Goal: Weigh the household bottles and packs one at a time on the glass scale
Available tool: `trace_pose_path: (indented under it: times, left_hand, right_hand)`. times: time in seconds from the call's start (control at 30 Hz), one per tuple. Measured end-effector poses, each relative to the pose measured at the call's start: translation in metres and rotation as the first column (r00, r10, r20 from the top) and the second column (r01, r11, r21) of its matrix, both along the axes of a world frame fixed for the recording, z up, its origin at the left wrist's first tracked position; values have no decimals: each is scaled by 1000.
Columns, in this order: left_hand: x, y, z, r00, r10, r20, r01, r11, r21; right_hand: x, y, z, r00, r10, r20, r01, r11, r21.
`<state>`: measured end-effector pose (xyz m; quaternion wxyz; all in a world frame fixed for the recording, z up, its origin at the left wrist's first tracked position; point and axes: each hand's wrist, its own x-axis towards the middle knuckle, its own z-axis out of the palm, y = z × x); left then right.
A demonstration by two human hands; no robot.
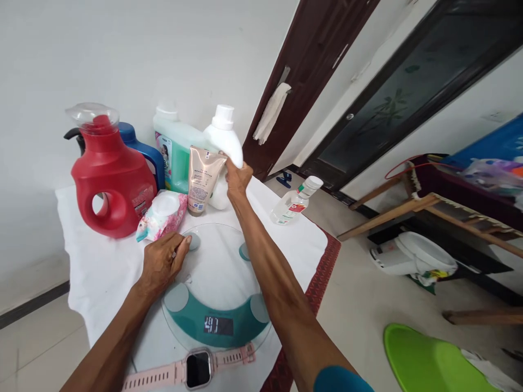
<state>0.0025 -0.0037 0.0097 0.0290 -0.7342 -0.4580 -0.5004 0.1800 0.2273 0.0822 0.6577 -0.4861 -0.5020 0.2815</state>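
Observation:
My right hand (pixel 239 179) reaches across to the back and is wrapped round the handle of a white detergent bottle (pixel 223 133), which stands upright. My left hand (pixel 166 256) rests with curled fingers at the left edge of a round glass bathroom scale (pixel 216 267), with no object visible in it. The scale's display (pixel 218 325) is lit with digits. Just beyond my left hand lies a pink floral pack of wipes (pixel 163 213). A beige squeeze tube (pixel 203 182) stands on its cap in front of the white bottle, hiding part of it.
A red jug (pixel 108 179), a blue bottle (pixel 155 160) and a green-filled jug (pixel 180 144) line the wall side. Right of my arm stands a clear bottle (pixel 295 202). A pink-strapped smartwatch (pixel 198 369) lies in front. The white cloth (pixel 102 277) covers the table.

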Motion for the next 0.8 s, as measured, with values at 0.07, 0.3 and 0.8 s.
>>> trace_pose_path:
  times: [0.07,0.3,0.8]
  left_hand:
    - [-1,-1,1,1000,15,8,-15,1000,-20]
    - [-2,-2,-1,997,47,59,-41,994,-102]
    - [-9,7,-13,995,47,91,-34,990,-140]
  right_hand:
    - [8,-12,6,998,-28,-60,27,1000,-16]
    - [46,-95,54,994,-74,-77,86,981,172]
    - [63,-254,23,995,32,-95,-25,997,75]
